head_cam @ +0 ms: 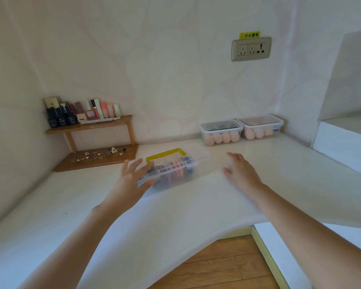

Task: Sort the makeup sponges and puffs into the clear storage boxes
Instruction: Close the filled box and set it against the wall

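Two clear lidded storage boxes stand side by side against the back wall. The left box (221, 131) shows a row of peach egg-shaped sponges with dark items above them. The right box (261, 127) holds peach and pink sponges. A clear case with a yellow handle (175, 167) lies in the middle of the white table (196, 205) and holds dark and pink round items. My left hand (131, 178) touches the case's left end with fingers spread. My right hand (241, 170) hovers to the right of the case, fingers straight and holding nothing.
A wooden corner shelf (92, 126) at the back left carries bottles and tubes of cosmetics, with small jewellery pieces (98, 155) on its lower board. A wall socket (251, 49) sits above the boxes. A white raised ledge (342, 142) runs along the right.
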`<move>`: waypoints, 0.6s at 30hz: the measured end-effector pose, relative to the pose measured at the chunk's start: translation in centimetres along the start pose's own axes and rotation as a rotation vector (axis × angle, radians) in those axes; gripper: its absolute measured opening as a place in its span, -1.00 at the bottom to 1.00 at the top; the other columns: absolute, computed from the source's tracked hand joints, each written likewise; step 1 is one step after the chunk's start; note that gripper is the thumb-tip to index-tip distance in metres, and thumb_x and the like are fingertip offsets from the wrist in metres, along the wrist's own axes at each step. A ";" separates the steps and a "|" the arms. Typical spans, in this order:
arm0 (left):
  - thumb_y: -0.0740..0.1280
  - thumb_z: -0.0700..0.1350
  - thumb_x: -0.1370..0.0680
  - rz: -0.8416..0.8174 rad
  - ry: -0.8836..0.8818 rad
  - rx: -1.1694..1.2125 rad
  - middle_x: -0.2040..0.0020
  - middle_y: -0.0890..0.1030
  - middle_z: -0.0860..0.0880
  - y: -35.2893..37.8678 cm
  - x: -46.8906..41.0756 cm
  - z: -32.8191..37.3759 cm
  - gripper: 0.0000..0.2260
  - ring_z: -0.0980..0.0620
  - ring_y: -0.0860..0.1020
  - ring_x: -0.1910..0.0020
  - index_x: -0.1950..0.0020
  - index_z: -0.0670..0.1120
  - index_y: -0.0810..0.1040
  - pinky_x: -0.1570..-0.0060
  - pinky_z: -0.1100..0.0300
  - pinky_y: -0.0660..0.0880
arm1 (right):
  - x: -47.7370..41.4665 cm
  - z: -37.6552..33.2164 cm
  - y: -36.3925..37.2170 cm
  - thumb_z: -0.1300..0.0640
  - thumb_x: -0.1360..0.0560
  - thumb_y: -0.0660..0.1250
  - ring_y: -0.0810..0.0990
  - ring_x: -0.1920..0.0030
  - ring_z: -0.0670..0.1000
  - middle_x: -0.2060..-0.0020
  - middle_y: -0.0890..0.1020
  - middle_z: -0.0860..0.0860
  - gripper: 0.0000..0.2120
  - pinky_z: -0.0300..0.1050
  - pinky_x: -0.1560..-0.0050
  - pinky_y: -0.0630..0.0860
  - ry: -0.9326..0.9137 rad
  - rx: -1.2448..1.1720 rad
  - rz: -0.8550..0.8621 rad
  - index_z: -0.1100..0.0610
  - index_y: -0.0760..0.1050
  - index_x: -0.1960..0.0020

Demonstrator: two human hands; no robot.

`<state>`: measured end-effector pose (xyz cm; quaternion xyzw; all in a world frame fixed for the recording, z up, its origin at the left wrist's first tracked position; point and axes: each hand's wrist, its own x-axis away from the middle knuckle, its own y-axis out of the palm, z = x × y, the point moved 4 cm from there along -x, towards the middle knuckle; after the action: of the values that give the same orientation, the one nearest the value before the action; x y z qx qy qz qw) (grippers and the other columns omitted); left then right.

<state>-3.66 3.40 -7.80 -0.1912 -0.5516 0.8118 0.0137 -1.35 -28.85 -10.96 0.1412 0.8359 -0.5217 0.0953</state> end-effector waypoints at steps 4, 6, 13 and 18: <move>0.20 0.01 -0.59 -0.007 0.044 -0.031 -0.52 0.17 0.01 0.1 -2.5 0.0 -0.52 -0.08 0.02 -0.52 -0.50 0.07 0.17 -0.43 -0.03 0.11 | -1.2 2.3 -0.3 0.02 -0.55 0.14 0.48 -0.09 0.16 0.07 0.50 0.12 -0.72 -0.09 0.11 0.33 0.125 0.059 -0.057 0.08 0.28 0.31; 0.16 0.00 -0.61 -0.025 0.013 -0.078 -0.53 0.14 0.03 0.7 -4.6 0.2 -0.53 -0.08 -0.02 -0.53 -0.51 0.09 0.13 -0.44 -0.10 0.02 | -1.7 2.3 0.0 0.01 -0.56 0.12 0.46 -0.12 0.15 -0.03 0.51 0.13 -0.78 -0.06 0.01 0.37 0.121 0.092 -0.061 0.11 0.38 0.17; 0.08 -0.02 -0.65 -0.047 -0.077 -0.244 -0.54 0.09 0.00 3.4 -13.1 0.2 -0.55 -0.16 0.00 -0.51 -0.53 0.11 0.05 -0.42 -0.14 -0.03 | -3.8 2.4 1.0 -0.02 -0.58 0.09 0.42 -0.18 0.11 -0.14 0.46 0.10 -0.69 -0.05 -0.11 0.41 0.119 0.128 -0.044 0.16 0.45 -0.15; 0.11 -0.06 -0.64 0.006 -0.047 -0.229 -0.52 0.16 -0.06 4.1 -16.3 -0.9 -0.57 -0.20 0.10 -0.48 -0.51 0.06 0.15 -0.43 -0.07 -0.02 | -5.3 2.2 1.6 -0.02 -0.59 0.09 0.41 -0.20 0.11 -0.17 0.44 0.11 -0.67 -0.05 -0.13 0.39 0.106 0.145 -0.017 0.17 0.43 -0.19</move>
<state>12.48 -1.19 -7.00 -0.1739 -0.6403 0.7478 -0.0235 4.19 -30.91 -11.67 0.1683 0.8009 -0.5735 0.0360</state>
